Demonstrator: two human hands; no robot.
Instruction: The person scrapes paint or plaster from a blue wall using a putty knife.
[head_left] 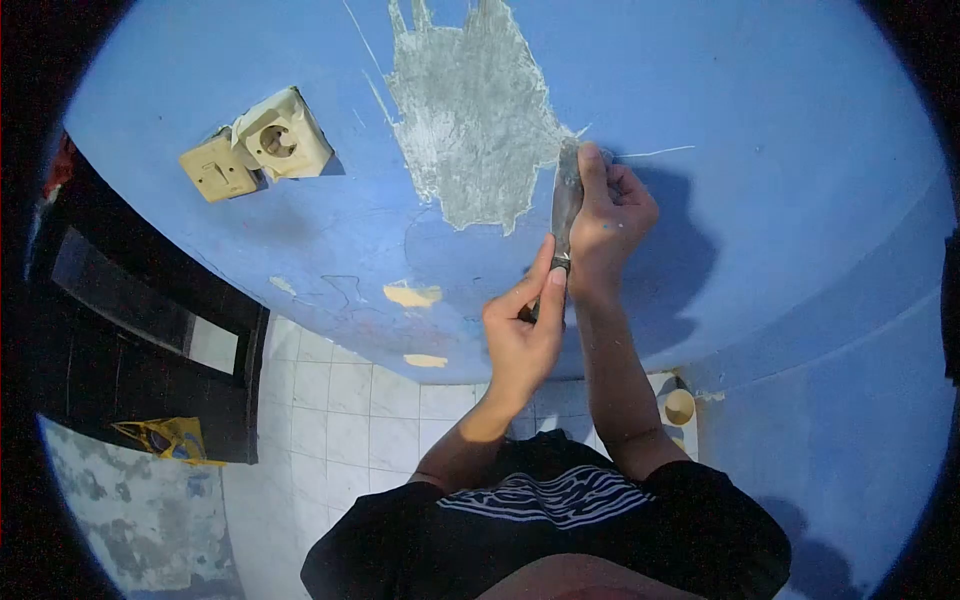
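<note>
While the left hand (524,345) holds its handle (561,266), scraper (567,200): long axis running up-view, tip (569,147) at the grey patch (475,120)'s right edge; right hand (610,220) nearer tip, whether pinching it unclear.

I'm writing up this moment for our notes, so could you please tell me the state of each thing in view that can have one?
Grey patch: ragged-edged, without blue paint.
Scraper: held, blade end at the patch's edge.
Left hand: closed around the scraper's handle.
Right hand: fingers curled beside the blade, grip unclear.
Socket: tilted, nothing plugged in.
Wall switch: tilted, on or off unclear.
</note>
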